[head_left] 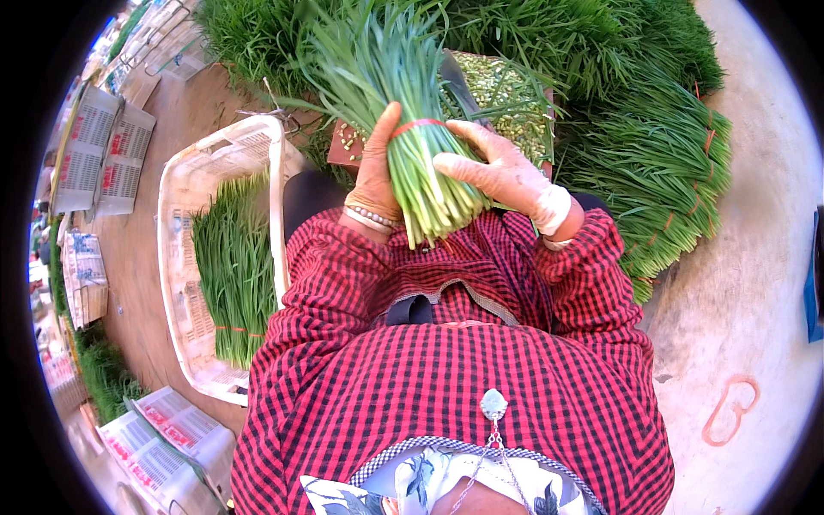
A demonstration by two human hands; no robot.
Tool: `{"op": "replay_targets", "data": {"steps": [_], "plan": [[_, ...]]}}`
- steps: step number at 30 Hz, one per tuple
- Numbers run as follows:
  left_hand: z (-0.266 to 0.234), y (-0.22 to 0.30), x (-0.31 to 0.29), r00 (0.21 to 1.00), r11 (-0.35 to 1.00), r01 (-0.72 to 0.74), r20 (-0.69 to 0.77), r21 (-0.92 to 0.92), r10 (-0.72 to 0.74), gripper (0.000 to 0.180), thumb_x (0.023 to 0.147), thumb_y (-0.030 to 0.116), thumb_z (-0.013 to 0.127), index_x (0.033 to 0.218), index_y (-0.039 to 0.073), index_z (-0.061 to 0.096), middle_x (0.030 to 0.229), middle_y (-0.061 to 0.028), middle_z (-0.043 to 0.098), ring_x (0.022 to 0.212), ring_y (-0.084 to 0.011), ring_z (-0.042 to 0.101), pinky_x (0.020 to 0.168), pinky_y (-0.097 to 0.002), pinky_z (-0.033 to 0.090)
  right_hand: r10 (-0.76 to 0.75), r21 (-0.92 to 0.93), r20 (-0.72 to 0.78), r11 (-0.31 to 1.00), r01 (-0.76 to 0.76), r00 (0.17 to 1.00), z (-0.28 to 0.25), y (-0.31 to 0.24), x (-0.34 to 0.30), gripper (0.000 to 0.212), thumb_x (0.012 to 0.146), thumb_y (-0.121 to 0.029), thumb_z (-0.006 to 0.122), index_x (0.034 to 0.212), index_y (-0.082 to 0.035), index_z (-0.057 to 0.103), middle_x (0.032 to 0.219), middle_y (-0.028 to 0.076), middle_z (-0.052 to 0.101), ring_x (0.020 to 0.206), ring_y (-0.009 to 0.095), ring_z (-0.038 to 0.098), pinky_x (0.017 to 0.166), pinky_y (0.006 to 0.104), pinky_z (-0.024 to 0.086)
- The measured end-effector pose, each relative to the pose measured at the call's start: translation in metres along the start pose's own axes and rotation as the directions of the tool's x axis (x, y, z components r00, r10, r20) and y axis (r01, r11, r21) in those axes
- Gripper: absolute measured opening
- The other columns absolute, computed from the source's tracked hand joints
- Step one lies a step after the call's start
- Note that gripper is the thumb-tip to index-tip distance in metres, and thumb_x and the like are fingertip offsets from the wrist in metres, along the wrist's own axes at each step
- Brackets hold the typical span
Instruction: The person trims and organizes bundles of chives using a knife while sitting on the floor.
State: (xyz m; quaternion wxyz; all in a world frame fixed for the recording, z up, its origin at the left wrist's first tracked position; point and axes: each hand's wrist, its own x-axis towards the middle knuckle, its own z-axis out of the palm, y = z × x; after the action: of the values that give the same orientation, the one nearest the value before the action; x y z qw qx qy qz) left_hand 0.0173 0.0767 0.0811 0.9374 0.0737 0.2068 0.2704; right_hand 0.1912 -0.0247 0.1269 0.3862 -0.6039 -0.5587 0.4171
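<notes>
Head view, the only one. Taking the white crate (173,223) as landmark. Just right of its far end, above the lap: a bunch of long green stalks (429,167), pale cut ends toward the wearer, leaves fanning away. Left hand (375,176) closed along the bunch's left side, thumb up by the red band (418,125); its fingers hidden behind. Right hand (502,172) against the other side, thumb across the stalks, forefinger close to the band. Held from both flanks, presumably so the stalks stay together and the butts face the wearer for a look at their ends.

Inside the crate: banded greens (232,266), butts all one way, probably to lie flat and pack tightly. Well right of the crate, past the lap: a row of banded bunches (674,193), butts outward, perhaps for easy counting. Beyond the crate, to its right: a heap of greens (592,34) and a low surface strewn with chopped stalk bits (506,90).

Ground: brownish floor (129,296) left of the crate; pale floor (730,275) far right of it, a red loop (731,410) marked there. More crates (159,446) behind and left, light grey, slatted.
</notes>
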Motion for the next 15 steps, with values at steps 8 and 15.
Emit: {"op": "replay_targets", "data": {"steps": [8,15], "plan": [[-0.004,0.030,0.000,0.893,0.904,-0.426,0.140,-0.044,0.428,0.060,0.101,0.057,0.051,0.123,0.003,0.065,0.122,-0.0134,0.070,0.112,-0.0285,0.066,0.103,-0.0447,0.052,0.118,0.678,-0.041,0.732,-0.059,0.992,-0.017,0.041,0.001,0.051,0.106,-0.043,0.055,0.137,-0.003,0.058,0.118,0.011,0.071,0.107,0.022,0.070,0.093,0.0349,0.055],[0.012,0.045,-0.014,0.842,0.827,-0.537,0.168,0.164,0.513,0.070,0.101,0.065,0.047,0.155,0.022,0.042,0.156,-0.0056,0.046,0.136,-0.0264,0.050,0.111,-0.0500,0.045,0.040,-0.103,-0.412,0.991,-0.090,0.910,-0.013,0.106,0.000,0.040,0.091,-0.028,0.075,0.121,-0.004,0.066,0.110,0.013,0.070,0.103,0.027,0.070,0.092,0.0364,0.055]]}}
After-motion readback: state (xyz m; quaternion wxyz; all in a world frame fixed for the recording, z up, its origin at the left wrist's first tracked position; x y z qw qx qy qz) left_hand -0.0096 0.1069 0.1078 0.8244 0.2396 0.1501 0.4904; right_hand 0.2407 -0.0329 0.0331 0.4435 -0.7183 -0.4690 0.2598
